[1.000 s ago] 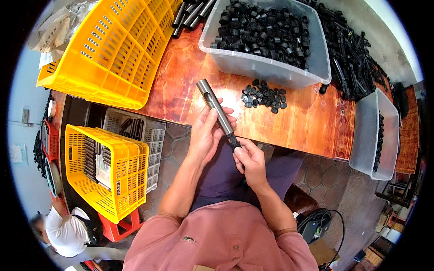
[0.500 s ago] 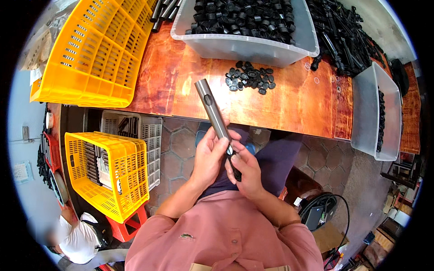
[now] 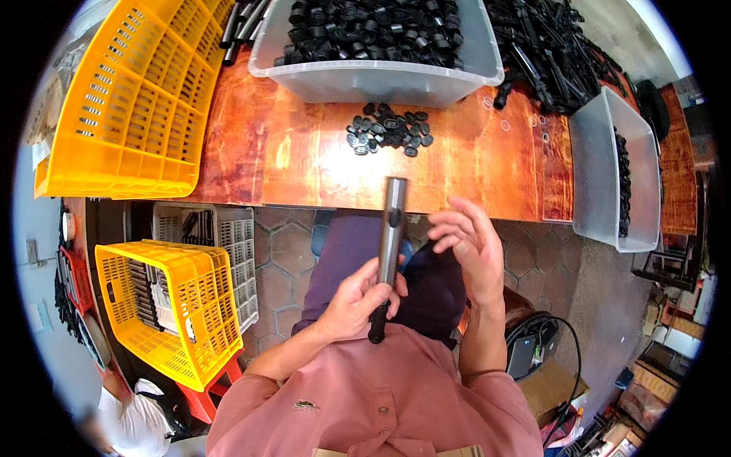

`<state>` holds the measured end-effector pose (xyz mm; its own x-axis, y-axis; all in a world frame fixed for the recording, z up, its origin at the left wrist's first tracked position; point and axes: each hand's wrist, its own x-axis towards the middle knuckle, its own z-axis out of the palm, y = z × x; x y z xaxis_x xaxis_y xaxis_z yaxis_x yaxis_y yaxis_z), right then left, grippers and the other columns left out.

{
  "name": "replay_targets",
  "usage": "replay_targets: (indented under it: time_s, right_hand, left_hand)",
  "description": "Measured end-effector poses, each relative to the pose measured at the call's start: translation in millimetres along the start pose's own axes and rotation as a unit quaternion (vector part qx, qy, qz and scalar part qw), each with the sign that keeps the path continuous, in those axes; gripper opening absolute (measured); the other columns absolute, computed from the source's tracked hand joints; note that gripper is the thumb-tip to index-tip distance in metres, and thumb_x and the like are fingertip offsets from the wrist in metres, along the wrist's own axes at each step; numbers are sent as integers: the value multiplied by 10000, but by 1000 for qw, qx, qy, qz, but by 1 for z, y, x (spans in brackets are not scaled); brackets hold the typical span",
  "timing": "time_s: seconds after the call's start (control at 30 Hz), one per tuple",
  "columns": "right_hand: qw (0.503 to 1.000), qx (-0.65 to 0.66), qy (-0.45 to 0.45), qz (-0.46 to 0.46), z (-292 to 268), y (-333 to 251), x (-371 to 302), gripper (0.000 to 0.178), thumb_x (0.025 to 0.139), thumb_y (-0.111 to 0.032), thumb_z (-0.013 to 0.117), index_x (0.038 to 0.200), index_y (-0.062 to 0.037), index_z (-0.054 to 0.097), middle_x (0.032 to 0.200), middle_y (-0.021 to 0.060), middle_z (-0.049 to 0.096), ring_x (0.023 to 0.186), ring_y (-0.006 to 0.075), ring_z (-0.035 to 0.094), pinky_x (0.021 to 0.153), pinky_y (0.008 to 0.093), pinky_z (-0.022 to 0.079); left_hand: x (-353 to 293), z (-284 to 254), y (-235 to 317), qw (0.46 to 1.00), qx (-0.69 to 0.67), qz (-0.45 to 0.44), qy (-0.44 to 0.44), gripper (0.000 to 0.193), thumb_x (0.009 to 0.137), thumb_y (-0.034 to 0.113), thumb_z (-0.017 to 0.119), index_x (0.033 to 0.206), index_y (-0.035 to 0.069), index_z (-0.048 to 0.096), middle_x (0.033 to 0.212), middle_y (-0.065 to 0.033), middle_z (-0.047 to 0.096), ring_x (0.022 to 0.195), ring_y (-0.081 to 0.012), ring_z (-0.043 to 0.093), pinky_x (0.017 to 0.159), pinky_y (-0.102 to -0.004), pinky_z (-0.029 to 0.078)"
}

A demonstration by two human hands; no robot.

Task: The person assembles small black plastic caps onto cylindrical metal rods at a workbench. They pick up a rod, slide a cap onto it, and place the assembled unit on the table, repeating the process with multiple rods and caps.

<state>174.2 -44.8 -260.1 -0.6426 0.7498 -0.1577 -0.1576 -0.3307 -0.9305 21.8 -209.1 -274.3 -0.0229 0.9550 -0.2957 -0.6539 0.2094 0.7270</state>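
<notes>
My left hand (image 3: 361, 303) is closed around a dark metal tube (image 3: 393, 236), held upright over my lap. An oval hole shows in the tube's side near its top end. A black piece (image 3: 376, 326) sticks out of the tube's lower end, below my fingers. Off to the right of the tube, my right hand (image 3: 470, 247) is raised with its fingers curved and apart, holding nothing that I can see. Beyond both hands, on the wooden table (image 3: 266, 164), lies a small pile of black oval caps (image 3: 388, 129).
A clear bin (image 3: 373, 80) of black ring-shaped parts stands behind the caps. To the right are a heap of black parts (image 3: 544, 68) and another clear bin (image 3: 590, 167). Yellow crates (image 3: 122, 164) with tubes stand left, one lower (image 3: 217, 335). A person (image 3: 133, 419) is at lower left.
My right hand has let go of the tube's lower end and moved up and right, fingers opening. The tube, still in my left hand, has turned more upright and sits lower.
</notes>
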Motion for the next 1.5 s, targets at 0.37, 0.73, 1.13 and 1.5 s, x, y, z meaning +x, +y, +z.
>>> replay_targets:
  time_s: [0.37,0.73,1.13,1.5]
  right_hand:
    - [994,94,23,-59,18,-6,32,547,940,-78,593,1427,-28,351,1037,169,613,816,254,692,760,355,567]
    - [987,31,119,-101,15,-2,27,568,932,-43,604,1434,-15,341,978,153,613,766,249,697,705,365,592]
    - [976,85,151,-133,24,23,53,435,986,-78,508,1396,-33,370,871,88,566,609,141,593,552,261,515]
    - [978,111,130,-122,24,15,54,433,1001,-178,407,1409,-34,381,1001,135,570,736,205,643,646,312,544]
  left_hand:
    - [29,11,14,997,-49,-40,-38,671,840,-86,609,1461,4,369,1123,-115,573,836,-157,578,744,-276,478]
    - [40,-1,5,988,131,-78,-11,444,996,44,543,1425,4,436,1067,-112,665,669,-101,593,584,-231,494]
    - [43,11,21,986,-39,-163,-4,323,995,116,497,1294,0,539,852,-86,621,556,-125,547,472,-226,405]
    - [45,9,29,986,-23,-166,5,373,1006,144,460,1349,9,521,781,-88,607,504,-121,525,432,-228,397]
